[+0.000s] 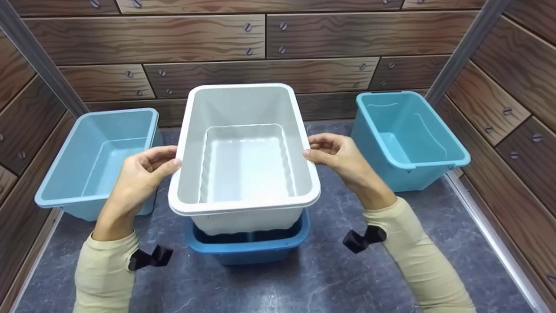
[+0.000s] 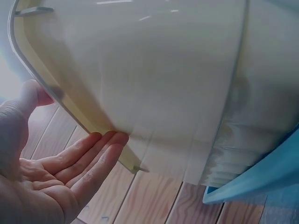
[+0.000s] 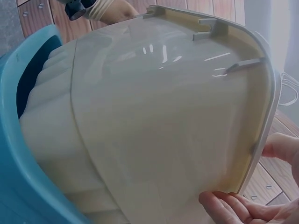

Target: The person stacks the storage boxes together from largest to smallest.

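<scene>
A white plastic bin [image 1: 245,174] is held by both hands above a darker blue bin [image 1: 247,248], its lower part inside or just over the blue rim. My left hand [image 1: 138,180] pinches the left rim, thumb on top and fingers beneath. On the opposite rim my right hand [image 1: 341,163] grips the same way. From the left wrist view, the fingers of the left hand [image 2: 70,172] lie under the white lip. The right wrist view shows the right hand [image 3: 261,196] at the rim and the ribbed lower wall of the white bin [image 3: 163,116] within the blue bin's rim [image 3: 28,154].
A light blue bin [image 1: 97,161] stands at the left and a teal bin [image 1: 408,134] at the right. Wood-patterned walls [image 1: 208,39] enclose the dark grey surface [image 1: 339,278] at the back and sides. A metal strip [image 1: 495,243] runs along the right edge.
</scene>
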`<state>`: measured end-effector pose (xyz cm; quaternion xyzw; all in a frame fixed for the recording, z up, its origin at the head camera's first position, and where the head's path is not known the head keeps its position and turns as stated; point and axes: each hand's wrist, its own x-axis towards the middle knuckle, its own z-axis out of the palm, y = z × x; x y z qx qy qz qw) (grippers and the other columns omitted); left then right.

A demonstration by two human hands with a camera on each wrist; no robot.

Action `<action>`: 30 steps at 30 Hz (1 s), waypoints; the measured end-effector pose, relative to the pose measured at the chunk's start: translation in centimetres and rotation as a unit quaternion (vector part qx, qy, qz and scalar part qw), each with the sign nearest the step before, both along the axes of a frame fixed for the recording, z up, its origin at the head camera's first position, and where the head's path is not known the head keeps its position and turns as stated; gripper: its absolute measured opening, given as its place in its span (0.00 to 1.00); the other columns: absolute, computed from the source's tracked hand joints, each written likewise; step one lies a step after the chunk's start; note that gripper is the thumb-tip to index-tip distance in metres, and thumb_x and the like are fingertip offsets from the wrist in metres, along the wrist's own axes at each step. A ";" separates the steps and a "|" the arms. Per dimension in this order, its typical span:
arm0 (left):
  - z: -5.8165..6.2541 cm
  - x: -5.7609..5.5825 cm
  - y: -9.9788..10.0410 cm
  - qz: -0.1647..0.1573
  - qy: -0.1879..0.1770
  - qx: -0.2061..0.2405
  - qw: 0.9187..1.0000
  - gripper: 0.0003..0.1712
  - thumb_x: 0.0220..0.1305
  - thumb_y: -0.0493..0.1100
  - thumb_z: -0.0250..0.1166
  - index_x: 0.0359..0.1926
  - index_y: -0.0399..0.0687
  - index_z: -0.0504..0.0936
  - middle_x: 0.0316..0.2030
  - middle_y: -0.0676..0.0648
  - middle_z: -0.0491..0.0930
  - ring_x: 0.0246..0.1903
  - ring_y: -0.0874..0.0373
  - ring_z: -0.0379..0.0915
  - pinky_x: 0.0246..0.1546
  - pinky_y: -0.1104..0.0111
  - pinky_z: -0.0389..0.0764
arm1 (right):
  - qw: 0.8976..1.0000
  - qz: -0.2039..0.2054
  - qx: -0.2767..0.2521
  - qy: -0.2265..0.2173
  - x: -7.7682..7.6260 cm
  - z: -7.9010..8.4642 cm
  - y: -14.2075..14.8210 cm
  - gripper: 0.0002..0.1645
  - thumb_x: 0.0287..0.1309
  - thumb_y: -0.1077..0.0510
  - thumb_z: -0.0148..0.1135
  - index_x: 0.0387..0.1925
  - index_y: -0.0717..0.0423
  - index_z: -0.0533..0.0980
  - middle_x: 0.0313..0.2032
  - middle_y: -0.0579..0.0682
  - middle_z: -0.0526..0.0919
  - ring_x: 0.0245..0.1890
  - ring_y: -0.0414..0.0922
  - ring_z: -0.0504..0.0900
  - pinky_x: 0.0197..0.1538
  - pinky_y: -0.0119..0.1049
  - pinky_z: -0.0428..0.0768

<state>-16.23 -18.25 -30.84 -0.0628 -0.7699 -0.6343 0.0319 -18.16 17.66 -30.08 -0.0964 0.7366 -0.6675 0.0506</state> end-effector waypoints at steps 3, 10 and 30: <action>-0.2 -0.1 0.0 -0.002 -0.006 0.003 1.000 0.22 0.62 0.32 0.62 0.55 0.23 0.74 0.31 0.67 0.84 0.36 0.73 0.81 0.44 0.82 0.80 | 1.000 0.003 0.001 -0.004 -0.1 -0.2 0.1 0.22 0.53 0.67 0.61 0.50 0.76 0.73 0.31 0.40 0.83 0.32 0.33 0.84 0.43 0.26 0.83; -1.0 -0.2 0.2 -0.003 -0.027 -0.001 1.000 0.23 0.63 0.33 0.61 0.56 0.23 0.72 0.32 0.68 0.83 0.37 0.75 0.80 0.43 0.82 0.80 | 0.999 0.014 -0.030 -0.025 -0.7 -1.0 0.2 0.19 0.50 0.69 0.61 0.46 0.72 0.74 0.29 0.41 0.82 0.29 0.33 0.81 0.40 0.25 0.82; -2.6 -0.4 -0.2 -0.011 -0.055 -0.017 0.998 0.24 0.64 0.35 0.62 0.58 0.25 0.72 0.34 0.66 0.83 0.38 0.76 0.80 0.45 0.83 0.79 | 0.997 0.042 -0.040 -0.053 -1.1 -2.4 -0.1 0.37 0.48 0.72 0.61 0.61 0.81 0.63 0.27 0.39 0.81 0.29 0.32 0.82 0.42 0.24 0.83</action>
